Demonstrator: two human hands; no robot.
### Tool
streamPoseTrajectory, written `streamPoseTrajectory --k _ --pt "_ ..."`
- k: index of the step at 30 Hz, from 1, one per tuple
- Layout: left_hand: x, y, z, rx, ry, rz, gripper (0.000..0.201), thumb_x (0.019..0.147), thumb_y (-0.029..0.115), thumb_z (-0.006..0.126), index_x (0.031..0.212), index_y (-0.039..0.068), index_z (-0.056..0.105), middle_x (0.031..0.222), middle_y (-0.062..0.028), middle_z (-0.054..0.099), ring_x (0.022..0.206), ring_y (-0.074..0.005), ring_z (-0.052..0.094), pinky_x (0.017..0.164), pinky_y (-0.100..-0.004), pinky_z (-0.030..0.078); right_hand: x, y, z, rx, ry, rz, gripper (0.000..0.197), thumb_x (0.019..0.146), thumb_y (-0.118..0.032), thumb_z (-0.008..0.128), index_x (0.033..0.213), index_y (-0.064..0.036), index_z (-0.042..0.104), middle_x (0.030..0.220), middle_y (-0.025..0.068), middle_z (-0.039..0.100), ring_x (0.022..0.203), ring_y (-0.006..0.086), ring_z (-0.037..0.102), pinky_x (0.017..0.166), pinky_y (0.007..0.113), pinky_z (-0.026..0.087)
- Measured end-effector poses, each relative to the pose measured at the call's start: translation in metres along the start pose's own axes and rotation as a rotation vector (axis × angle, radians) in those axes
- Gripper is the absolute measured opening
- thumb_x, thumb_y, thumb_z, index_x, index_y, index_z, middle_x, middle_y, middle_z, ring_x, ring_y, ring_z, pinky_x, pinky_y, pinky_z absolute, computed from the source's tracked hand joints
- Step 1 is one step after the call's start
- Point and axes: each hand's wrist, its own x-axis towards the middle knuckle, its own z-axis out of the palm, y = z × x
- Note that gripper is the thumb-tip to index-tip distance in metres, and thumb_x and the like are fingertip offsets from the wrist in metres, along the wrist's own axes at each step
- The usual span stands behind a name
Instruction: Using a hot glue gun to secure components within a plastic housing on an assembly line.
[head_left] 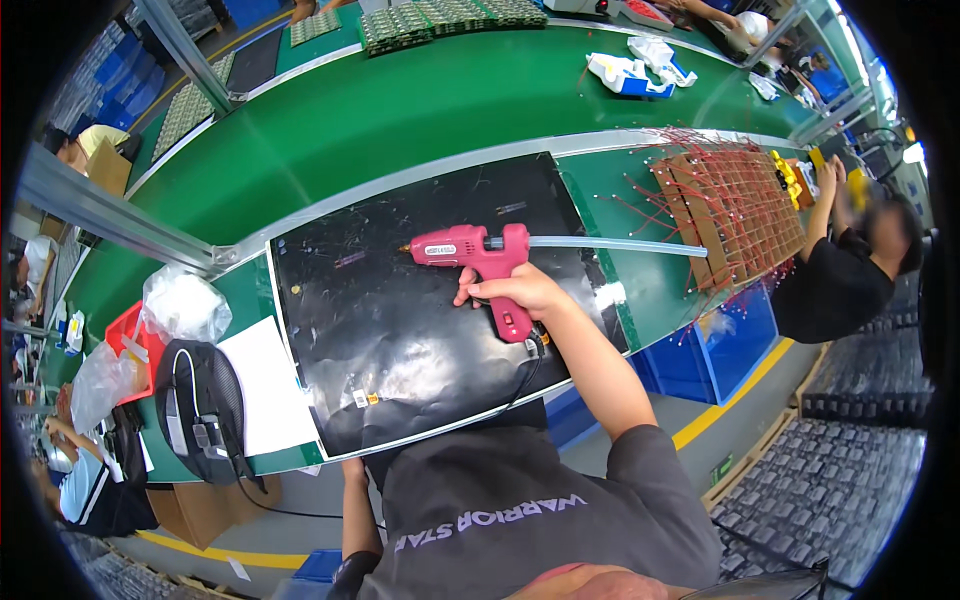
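My right hand (530,289) is wrapped round the handle of a pink hot glue gun (502,262), its fingertips showing near the trigger. The gun's nozzle points left, over a black work mat (400,330). A long translucent glue stick (620,243) sticks out of the back of the gun to the right. From the bottom of the handle a black cord (538,360) runs down toward the mat's near edge. My left forearm (358,505) reaches up to the table's near edge, and the hand itself is hidden below the tabletop.
Right of the mat stands a cardboard divider box (740,215) bristling with red wires. On the left are a black mesh-covered device (200,410), white paper (262,385), a red bin (128,325) and plastic bags (185,305). A green conveyor (400,130) runs behind; a co-worker (850,270) sits at right.
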Motion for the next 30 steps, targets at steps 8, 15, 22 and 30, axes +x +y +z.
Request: streamPoseTrajectory --k 8,15,22,30 --pt "-0.028 0.010 -0.016 0.227 0.041 0.125 0.046 0.096 0.036 0.047 0.124 0.000 0.056 0.127 -0.0128 0.057 0.116 -0.0259 0.054 0.096 -0.0389 0.043 0.000 0.001 0.002 0.002 0.012 0.003 0.018 0.081 -0.007 0.069 0.097 -0.0015 0.062 0.089 0.0121 0.067 0.090 0.0243 0.068 0.071 0.031 0.050" --pt "-0.123 0.105 0.005 0.868 -0.228 0.481 0.048 0.088 0.028 0.059 0.124 -0.003 0.054 0.128 -0.0270 0.052 0.120 -0.0455 0.047 0.101 -0.0446 0.039 0.001 0.001 0.001 0.003 0.006 -0.001 0.018 0.081 -0.005 0.068 0.098 -0.0012 0.062 0.090 0.0117 0.067 0.090 0.0249 0.068 0.071 0.031 0.050" --pt "-0.203 0.223 0.048 0.763 -1.065 0.660 0.044 0.090 0.025 0.060 0.126 0.000 0.054 0.131 -0.0204 0.053 0.124 -0.0353 0.050 0.102 -0.0390 0.041 0.002 0.002 0.001 -0.006 0.010 -0.004 0.019 0.080 -0.005 0.069 0.098 -0.0015 0.062 0.090 0.0102 0.066 0.090 0.0248 0.067 0.071 0.032 0.050" --pt "-0.241 0.301 0.170 0.316 -1.031 1.157 0.022 0.083 0.003 0.065 0.105 0.000 0.065 0.097 -0.0123 0.067 0.087 -0.0303 0.065 0.078 -0.0364 0.053 0.000 0.001 0.001 -0.042 0.006 0.005 0.022 0.080 -0.006 0.068 0.100 -0.0019 0.061 0.092 0.0096 0.065 0.092 0.0237 0.066 0.074 0.032 0.051"
